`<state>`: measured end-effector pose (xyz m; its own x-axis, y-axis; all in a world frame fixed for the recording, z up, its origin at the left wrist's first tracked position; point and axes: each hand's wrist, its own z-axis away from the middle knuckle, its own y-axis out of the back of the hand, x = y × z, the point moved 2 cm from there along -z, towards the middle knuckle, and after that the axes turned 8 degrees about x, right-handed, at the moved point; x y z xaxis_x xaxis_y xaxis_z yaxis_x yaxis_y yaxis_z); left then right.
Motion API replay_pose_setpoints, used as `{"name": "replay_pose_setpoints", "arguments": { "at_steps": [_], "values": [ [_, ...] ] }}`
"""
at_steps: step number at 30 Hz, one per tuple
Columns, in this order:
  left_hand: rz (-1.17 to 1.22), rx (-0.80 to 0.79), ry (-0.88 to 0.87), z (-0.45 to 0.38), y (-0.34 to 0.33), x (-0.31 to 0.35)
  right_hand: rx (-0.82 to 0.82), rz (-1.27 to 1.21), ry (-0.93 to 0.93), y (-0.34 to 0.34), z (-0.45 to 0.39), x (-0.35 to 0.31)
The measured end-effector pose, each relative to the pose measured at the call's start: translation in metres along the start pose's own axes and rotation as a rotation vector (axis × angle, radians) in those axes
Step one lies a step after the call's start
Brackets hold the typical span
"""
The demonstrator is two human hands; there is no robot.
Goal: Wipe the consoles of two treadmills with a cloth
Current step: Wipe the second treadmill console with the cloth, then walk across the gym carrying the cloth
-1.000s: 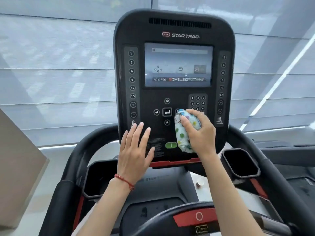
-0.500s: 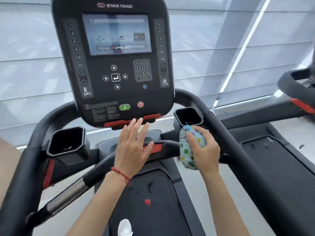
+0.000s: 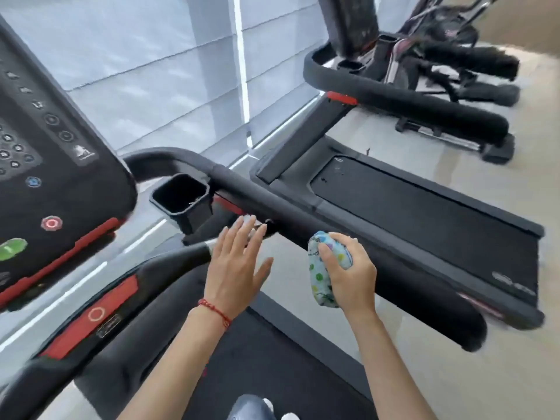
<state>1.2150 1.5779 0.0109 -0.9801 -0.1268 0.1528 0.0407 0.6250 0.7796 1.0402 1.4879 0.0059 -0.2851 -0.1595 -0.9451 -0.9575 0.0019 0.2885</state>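
my right hand (image 3: 351, 274) has its fingers (image 3: 328, 253) curled round the balled-up cloth (image 3: 322, 278), bunched tight, i think, so it travels as one wad and gives a firm pad for wiping. it hangs clear of any surface, just in front of the black side rail (image 3: 303, 213) that runs beyond my fingertips. my left hand (image 3: 235, 268) is released, fingers spread and straight, gripping nothing; whether its tips brush the crossbar (image 3: 188, 253) i cannot tell. the near console (image 3: 60, 177) sits well off to the left of both hands, the cup holder (image 3: 181, 195) between it and my left fingers. the second treadmill's console (image 3: 348, 22) stands far beyond my right hand, up and ahead, so i judge that one is next.
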Motion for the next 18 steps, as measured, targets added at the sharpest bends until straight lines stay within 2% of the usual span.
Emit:
{"name": "replay_pose_setpoints", "arguments": {
  "at_steps": [10,18],
  "values": [
    [0.313,-0.198,-0.405,-0.019,-0.075,0.073,0.482,0.089,-0.270,0.086,0.048,0.058],
    [0.424,-0.409,-0.701,0.011,-0.094,0.180,0.817,0.099,-0.411,0.167,0.127,0.090]
  ]
}}
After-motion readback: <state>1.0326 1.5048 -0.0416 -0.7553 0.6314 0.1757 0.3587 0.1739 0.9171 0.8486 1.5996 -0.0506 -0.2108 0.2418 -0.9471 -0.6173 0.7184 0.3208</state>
